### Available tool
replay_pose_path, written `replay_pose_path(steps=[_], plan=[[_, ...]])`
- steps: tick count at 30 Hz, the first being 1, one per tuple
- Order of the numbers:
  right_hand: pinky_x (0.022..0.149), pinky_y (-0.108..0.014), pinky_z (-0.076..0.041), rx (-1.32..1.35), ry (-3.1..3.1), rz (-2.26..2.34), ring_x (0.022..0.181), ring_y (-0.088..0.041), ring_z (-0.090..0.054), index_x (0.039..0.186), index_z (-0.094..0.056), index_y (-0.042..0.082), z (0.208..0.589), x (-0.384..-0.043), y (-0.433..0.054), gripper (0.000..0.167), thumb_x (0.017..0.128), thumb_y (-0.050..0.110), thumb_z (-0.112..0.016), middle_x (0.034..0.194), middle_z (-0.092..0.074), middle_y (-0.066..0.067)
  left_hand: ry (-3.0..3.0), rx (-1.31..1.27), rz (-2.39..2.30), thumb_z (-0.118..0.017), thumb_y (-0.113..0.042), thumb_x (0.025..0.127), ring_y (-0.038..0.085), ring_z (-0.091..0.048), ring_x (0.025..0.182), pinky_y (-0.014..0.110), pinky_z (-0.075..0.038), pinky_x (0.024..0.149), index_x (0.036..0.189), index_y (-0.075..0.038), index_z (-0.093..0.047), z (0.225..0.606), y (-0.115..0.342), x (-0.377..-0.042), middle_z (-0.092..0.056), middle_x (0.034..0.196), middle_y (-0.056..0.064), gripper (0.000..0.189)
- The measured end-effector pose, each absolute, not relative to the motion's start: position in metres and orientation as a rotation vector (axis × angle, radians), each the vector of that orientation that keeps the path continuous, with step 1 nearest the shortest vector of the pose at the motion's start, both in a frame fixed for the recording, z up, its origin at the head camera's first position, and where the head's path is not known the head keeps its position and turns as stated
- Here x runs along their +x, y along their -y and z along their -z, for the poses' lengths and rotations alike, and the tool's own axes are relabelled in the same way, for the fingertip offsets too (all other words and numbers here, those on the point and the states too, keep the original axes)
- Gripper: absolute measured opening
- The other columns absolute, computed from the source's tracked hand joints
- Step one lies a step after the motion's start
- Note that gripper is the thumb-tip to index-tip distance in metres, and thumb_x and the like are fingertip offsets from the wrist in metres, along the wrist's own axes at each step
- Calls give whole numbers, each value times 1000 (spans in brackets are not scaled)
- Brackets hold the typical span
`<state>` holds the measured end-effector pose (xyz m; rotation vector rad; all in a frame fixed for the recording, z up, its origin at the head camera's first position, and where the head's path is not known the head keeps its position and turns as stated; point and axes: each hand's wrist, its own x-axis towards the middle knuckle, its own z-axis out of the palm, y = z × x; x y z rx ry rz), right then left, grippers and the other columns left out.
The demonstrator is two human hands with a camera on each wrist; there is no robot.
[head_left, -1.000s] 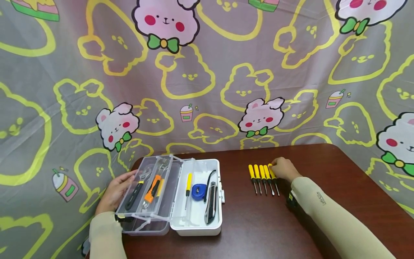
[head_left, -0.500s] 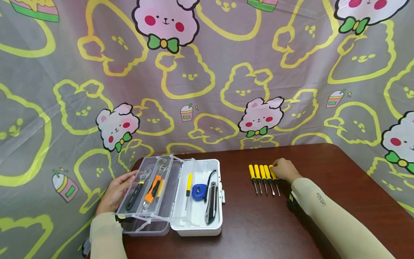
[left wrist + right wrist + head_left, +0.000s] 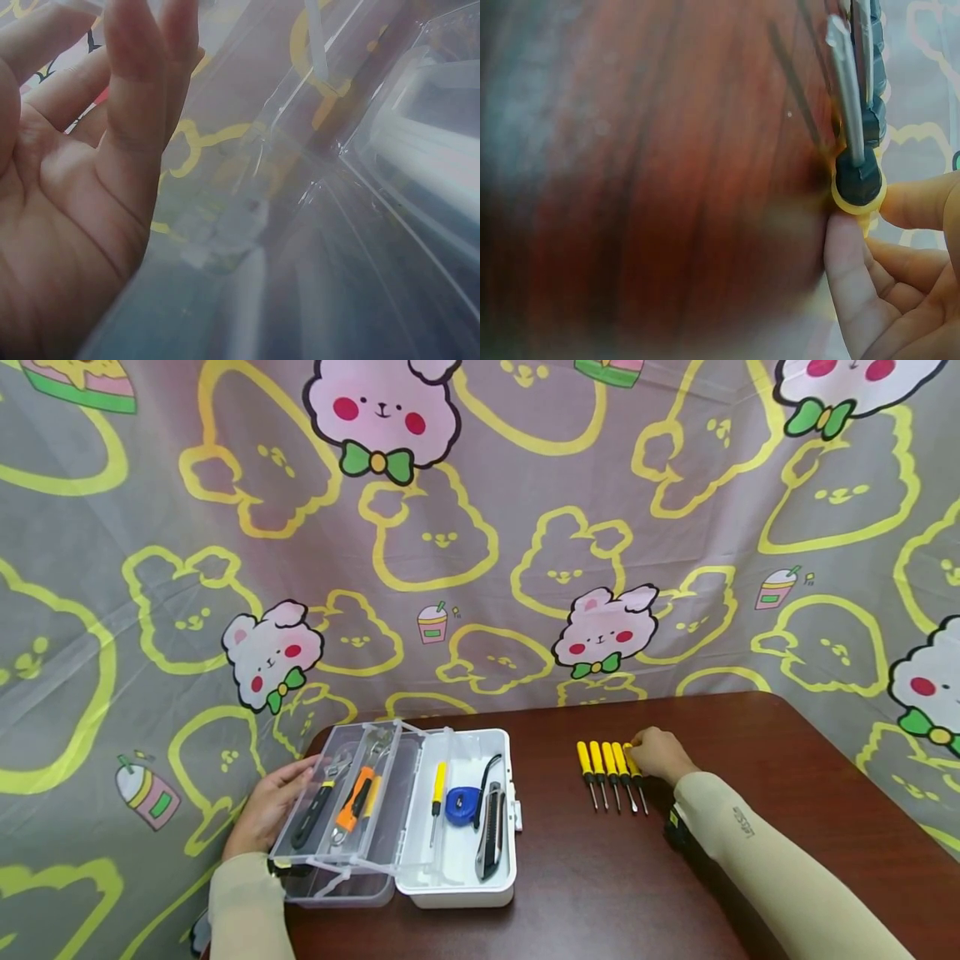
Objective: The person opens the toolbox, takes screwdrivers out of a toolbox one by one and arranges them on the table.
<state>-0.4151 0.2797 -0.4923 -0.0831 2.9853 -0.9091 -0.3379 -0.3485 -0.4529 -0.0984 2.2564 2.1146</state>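
Note:
My left hand holds the outer left edge of a clear plastic tray; in the left wrist view its fingertips run out at the top. The tray, on hinged arms of a white toolbox, carries a black-handled adjustable wrench and an orange tool. At the row's right end, my right hand pinches the yellow handle of a screwdriver between thumb and finger. Several similar screwdrivers lie side by side to its left on the table.
Inside the white box lie a yellow screwdriver, a blue tape measure, a utility knife and a black hooked strip. Under the tray is the clear lid. A patterned curtain backs the brown table.
The right hand and the row of screwdrivers show almost no movement. My left hand and the toolbox stay where they were.

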Motion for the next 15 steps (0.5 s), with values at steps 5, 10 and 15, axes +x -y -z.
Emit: replay_pose_path(steps=[5,10,15], plan=[[56,-32,-49,-95,-2991,912,58,-16,-58,110,-66,-8,492,-414,-279,33,94,20,-59,76,-62,-6,-2274,-129,-2104,-62,-42,93,14,-64,98,34,-55,79,149,-11,-41,452,347,-338,-59,120,-3,67],[58,-33,-49,-109,-2988,909,58,-16,-58,107,-66,-7,489,-412,-279,32,95,22,-58,71,-61,-5,-2283,-122,-2094,-62,-43,93,13,-63,97,33,-55,79,149,-11,-40,451,348,-338,-58,120,-3,69],[59,-33,-51,-102,-2959,927,60,-16,-60,109,-65,-8,486,-409,-280,34,96,23,-58,75,-62,-7,-2259,-119,-2107,-62,-42,93,14,-63,98,34,-55,80,149,-10,-40,452,348,-338,-59,119,-2,68]])
